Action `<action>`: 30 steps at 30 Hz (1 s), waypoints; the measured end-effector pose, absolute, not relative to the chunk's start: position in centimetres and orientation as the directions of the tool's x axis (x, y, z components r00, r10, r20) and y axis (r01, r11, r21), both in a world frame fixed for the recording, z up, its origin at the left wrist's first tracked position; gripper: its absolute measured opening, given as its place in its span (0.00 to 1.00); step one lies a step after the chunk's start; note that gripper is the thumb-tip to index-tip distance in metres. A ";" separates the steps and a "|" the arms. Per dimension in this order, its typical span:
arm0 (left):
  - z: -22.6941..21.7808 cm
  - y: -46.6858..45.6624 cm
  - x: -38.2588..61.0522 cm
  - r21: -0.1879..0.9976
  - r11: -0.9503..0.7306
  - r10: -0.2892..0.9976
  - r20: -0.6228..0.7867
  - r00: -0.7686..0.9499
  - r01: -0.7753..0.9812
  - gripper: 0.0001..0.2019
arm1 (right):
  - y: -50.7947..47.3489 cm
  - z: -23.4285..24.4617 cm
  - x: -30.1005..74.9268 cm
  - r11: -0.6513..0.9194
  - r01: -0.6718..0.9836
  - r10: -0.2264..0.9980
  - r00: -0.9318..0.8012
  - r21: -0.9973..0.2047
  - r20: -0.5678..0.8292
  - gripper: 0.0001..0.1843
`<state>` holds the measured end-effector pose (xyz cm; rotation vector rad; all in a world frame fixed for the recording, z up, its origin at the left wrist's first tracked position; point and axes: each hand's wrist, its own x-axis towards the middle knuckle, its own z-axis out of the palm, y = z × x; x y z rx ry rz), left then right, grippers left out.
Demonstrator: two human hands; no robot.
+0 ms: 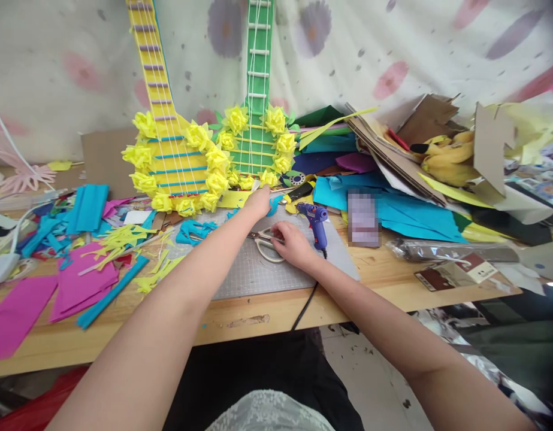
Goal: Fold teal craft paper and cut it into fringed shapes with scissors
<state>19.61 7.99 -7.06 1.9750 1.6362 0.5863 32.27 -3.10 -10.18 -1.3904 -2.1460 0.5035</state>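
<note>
My left hand (258, 202) reaches to the far side of the grey cutting mat (240, 281), just below the green paper guitar (253, 140). Its fingers are mostly hidden, beside a piece of blue crepe paper (275, 205). My right hand (292, 240) is nearer, with curled fingers on the white-handled scissors (269, 257), which lie on the mat. Right of that hand rests a blue glue gun (319, 224). Cut blue paper (195, 231) lies left of my left forearm. A yellow paper guitar (177, 158) leans at the back, edged with yellow paper flowers like the green one.
Magenta sheets (85, 281), yellow scraps (123, 239) and a blue strip (112, 293) cover the table's left. Blue sheets (415, 209) and cardboard (393, 149) pile up at right, near a blurred-out rectangular item (364, 218). A black cord (305, 305) hangs over the front edge.
</note>
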 end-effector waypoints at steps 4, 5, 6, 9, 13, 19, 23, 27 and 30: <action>-7.1 7.3 19.4 0.465 -0.233 0.971 0.058 0.234 0.854 0.19 | -3.2 -10.1 32.2 0.402 0.732 0.916 -0.330 -0.550 0.229 0.08; -7.0 7.2 19.2 0.463 -0.251 0.967 0.085 0.240 0.850 0.18 | -3.2 -10.0 32.1 0.401 0.737 0.916 -0.330 -0.544 0.228 0.08; -6.8 7.2 18.9 0.469 -0.265 0.964 0.112 0.241 0.843 0.17 | -3.3 -10.0 32.1 0.399 0.743 0.917 -0.329 -0.537 0.226 0.08; -5.8 6.8 16.9 0.520 -0.305 0.951 0.203 0.231 0.798 0.11 | -3.2 -9.7 32.0 0.396 0.765 0.918 -0.334 -0.508 0.213 0.08; -4.8 5.4 12.7 0.583 -0.305 0.947 0.271 0.174 0.753 0.12 | -3.2 -9.1 32.0 0.414 0.776 0.910 -0.362 -0.475 0.202 0.08; -5.6 1.6 8.3 0.632 -0.251 0.958 0.269 0.096 0.733 0.12 | -3.7 -8.8 31.4 0.488 0.788 0.869 -0.480 -0.375 0.123 0.15; -5.9 -0.2 6.6 0.659 -0.230 0.958 0.283 0.048 0.716 0.14 | -4.1 -8.6 30.4 0.492 0.813 0.869 -0.479 -0.311 0.122 0.14; -6.2 -1.4 4.8 0.639 -0.225 0.940 0.342 -0.010 0.736 0.15 | -4.5 -8.6 30.6 0.468 0.794 0.882 -0.446 -0.387 0.152 0.14; -7.1 -2.2 4.8 0.569 -0.202 0.920 0.389 -0.044 0.797 0.14 | -4.4 -9.1 31.4 0.413 0.771 0.910 -0.354 -0.484 0.213 0.13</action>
